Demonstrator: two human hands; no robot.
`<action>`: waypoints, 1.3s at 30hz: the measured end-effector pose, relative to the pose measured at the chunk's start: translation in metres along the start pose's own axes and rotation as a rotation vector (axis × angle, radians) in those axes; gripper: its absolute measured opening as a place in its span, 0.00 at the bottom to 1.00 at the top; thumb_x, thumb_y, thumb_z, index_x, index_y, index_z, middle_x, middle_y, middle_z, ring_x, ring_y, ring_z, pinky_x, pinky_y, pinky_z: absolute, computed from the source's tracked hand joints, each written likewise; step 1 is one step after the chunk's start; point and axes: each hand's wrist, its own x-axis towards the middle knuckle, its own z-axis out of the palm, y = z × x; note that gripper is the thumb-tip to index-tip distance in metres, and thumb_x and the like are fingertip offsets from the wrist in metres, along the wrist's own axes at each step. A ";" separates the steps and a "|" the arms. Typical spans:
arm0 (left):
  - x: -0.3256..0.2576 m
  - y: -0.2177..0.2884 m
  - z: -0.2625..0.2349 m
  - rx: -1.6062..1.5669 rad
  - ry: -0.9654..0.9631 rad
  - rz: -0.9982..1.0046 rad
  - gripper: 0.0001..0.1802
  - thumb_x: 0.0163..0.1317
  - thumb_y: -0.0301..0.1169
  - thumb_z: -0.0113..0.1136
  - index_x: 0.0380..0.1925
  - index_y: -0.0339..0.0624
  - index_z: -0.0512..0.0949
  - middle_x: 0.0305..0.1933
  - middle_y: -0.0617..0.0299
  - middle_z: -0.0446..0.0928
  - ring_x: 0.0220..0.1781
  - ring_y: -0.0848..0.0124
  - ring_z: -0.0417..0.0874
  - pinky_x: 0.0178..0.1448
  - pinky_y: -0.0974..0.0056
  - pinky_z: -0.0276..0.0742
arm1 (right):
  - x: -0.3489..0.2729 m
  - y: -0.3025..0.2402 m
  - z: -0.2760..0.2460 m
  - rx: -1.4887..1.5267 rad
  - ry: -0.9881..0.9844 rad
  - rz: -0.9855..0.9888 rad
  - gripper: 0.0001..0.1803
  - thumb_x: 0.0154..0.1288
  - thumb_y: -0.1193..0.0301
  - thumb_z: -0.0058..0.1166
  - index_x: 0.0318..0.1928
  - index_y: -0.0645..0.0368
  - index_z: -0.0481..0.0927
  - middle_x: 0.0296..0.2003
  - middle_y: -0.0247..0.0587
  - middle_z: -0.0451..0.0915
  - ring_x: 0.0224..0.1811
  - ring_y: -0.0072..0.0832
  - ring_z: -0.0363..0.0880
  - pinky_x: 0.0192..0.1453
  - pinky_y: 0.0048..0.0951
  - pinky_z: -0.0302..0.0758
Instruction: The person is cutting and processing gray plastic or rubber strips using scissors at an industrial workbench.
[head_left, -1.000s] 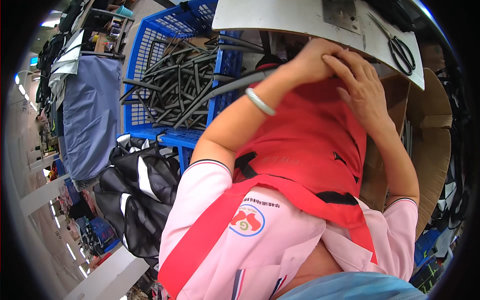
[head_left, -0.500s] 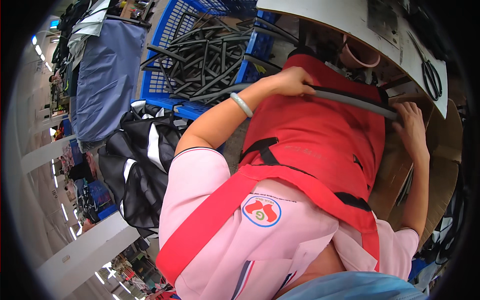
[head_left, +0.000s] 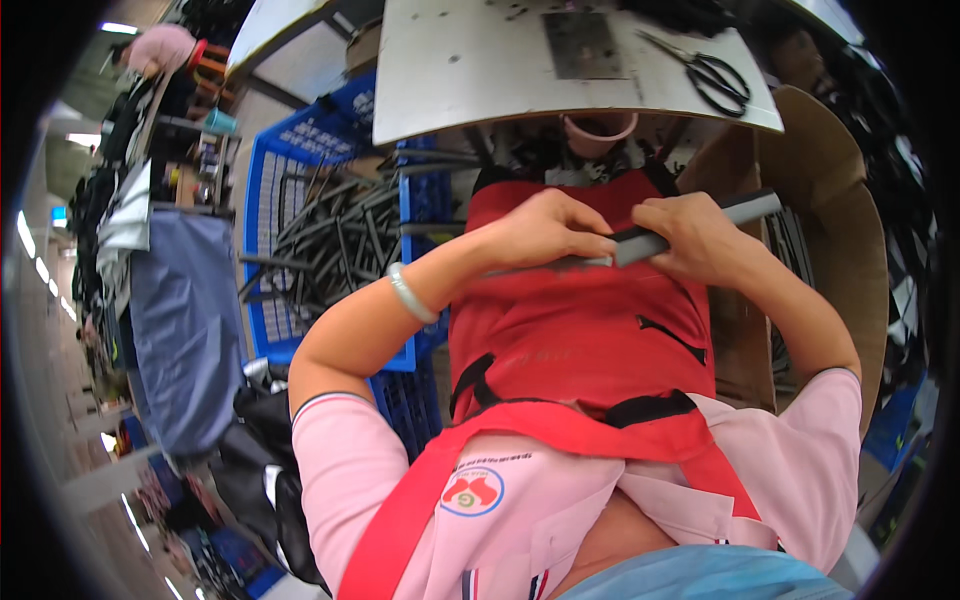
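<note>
1. As the grey foam strip (head_left: 748, 208) lies slantwise above the red apron (head_left: 585, 335), the right hand (head_left: 692, 237) wraps its fingers around it close to the inner end, a hold that probably keeps the bendy length steady.
2. Just beside that end, the left hand (head_left: 550, 230) pinches a thin dark strip (head_left: 550, 266) between thumb and fingers; blur hides whether the two pieces join.
3. At the left, a blue plastic crate (head_left: 257, 190) holds loose foam strips (head_left: 340, 225), seemingly placed for easy reach.
4. An open cardboard box (head_left: 835, 180) stands near the right forearm, perhaps limiting that elbow.
5. Ahead, the white tabletop (head_left: 460, 80) bears black-handled scissors (head_left: 722, 88) and overhangs a pink bucket (head_left: 598, 135).
</note>
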 end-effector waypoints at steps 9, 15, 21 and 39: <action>0.028 0.100 -0.042 0.590 0.555 0.432 0.15 0.61 0.38 0.61 0.38 0.36 0.83 0.23 0.58 0.80 0.25 0.69 0.79 0.32 0.64 0.73 | 0.034 0.052 -0.085 -0.379 0.623 0.053 0.16 0.48 0.69 0.65 0.36 0.57 0.73 0.29 0.45 0.79 0.36 0.48 0.79 0.38 0.45 0.74; 0.064 0.088 -0.078 0.363 0.490 0.360 0.16 0.62 0.37 0.62 0.40 0.34 0.83 0.22 0.66 0.76 0.24 0.79 0.72 0.28 0.69 0.68 | 0.059 0.082 -0.090 -0.384 0.555 0.148 0.17 0.50 0.67 0.64 0.41 0.57 0.78 0.27 0.50 0.80 0.35 0.48 0.80 0.39 0.45 0.75; 0.081 0.094 -0.096 0.488 0.613 0.422 0.16 0.62 0.37 0.65 0.39 0.33 0.83 0.25 0.64 0.79 0.21 0.81 0.72 0.27 0.74 0.69 | 0.077 0.080 -0.107 -0.268 0.461 0.332 0.24 0.49 0.68 0.65 0.50 0.58 0.79 0.40 0.50 0.81 0.45 0.48 0.78 0.47 0.41 0.75; 0.103 0.100 -0.118 0.384 0.613 0.403 0.14 0.63 0.35 0.63 0.40 0.34 0.84 0.25 0.61 0.81 0.19 0.81 0.70 0.25 0.74 0.64 | 0.092 0.130 -0.109 -0.224 0.882 -0.355 0.18 0.51 0.60 0.60 0.40 0.57 0.82 0.29 0.53 0.82 0.36 0.49 0.82 0.39 0.45 0.76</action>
